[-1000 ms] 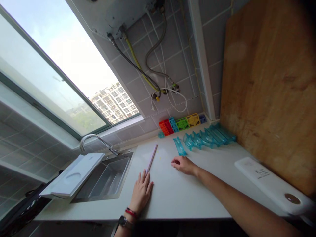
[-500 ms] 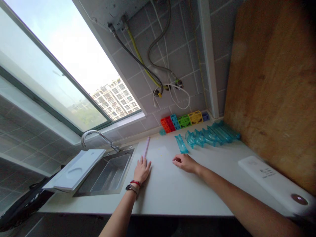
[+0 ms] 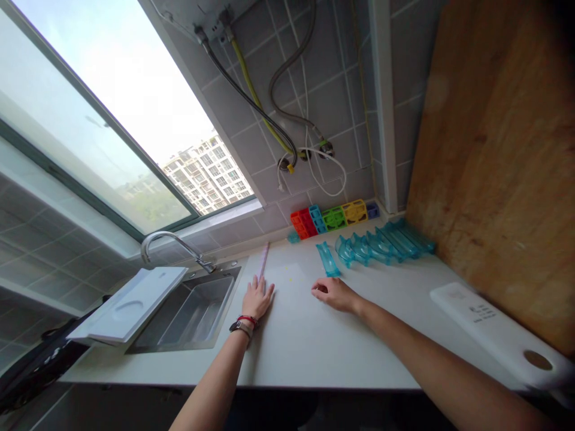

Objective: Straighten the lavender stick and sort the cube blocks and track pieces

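My spread left hand (image 3: pixel 257 298) seems to steady the strip (image 3: pixel 263 260); nudging it next needs lightness; my right hand (image 3: pixel 335 293) curls, contents unclear.

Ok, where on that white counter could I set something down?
One bare patch of counter lies between left hand, right hand and front edge; another between right forearm and turquoise plastic pieces. The back right is crowded with those pieces and colourful blocks.
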`<state>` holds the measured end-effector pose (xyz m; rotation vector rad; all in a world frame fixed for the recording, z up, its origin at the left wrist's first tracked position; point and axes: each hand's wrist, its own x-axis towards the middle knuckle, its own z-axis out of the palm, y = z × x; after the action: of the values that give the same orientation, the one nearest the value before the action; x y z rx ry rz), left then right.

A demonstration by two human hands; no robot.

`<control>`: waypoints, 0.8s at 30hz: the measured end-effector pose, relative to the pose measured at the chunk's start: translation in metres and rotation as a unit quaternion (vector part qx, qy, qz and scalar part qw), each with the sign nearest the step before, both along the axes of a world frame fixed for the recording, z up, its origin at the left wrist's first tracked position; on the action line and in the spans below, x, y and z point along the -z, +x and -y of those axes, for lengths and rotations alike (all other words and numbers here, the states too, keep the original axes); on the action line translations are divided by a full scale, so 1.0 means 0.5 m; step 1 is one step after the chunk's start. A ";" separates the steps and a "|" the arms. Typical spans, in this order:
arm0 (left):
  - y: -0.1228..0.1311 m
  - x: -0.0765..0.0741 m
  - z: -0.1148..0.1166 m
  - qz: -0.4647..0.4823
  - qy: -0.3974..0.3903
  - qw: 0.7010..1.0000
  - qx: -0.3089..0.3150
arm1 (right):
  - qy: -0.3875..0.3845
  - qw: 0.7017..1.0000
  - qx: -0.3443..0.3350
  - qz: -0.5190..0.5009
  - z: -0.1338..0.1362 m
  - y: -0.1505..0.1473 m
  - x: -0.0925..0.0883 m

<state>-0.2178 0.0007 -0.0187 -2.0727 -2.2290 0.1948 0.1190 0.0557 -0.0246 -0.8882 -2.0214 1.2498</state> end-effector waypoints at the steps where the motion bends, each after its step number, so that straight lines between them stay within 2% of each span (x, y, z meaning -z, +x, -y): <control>1: 0.002 0.000 -0.001 0.005 0.007 1.000 -0.012 | 0.000 1.000 0.000 0.000 0.000 0.000 -0.001; 6: 0.009 0.001 -0.003 0.033 0.039 0.997 -0.064 | -0.005 1.000 0.000 -0.001 -0.001 0.000 0.001; 16: 0.033 -0.022 0.006 0.088 0.083 0.988 -0.098 | -0.010 1.000 0.003 0.000 -0.002 0.001 0.005; 21: 0.062 -0.038 0.027 0.101 0.130 0.984 -0.073 | -0.005 1.000 0.007 0.003 0.003 0.004 0.000; 24: 0.100 -0.043 0.023 0.135 0.165 0.976 -0.052 | 0.003 1.000 0.004 0.013 0.004 0.005 -0.002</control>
<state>-0.1679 -0.0110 0.0027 -1.8982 -2.3212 -0.4464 0.1215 0.0536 -0.0235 -0.9124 -2.0388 1.2331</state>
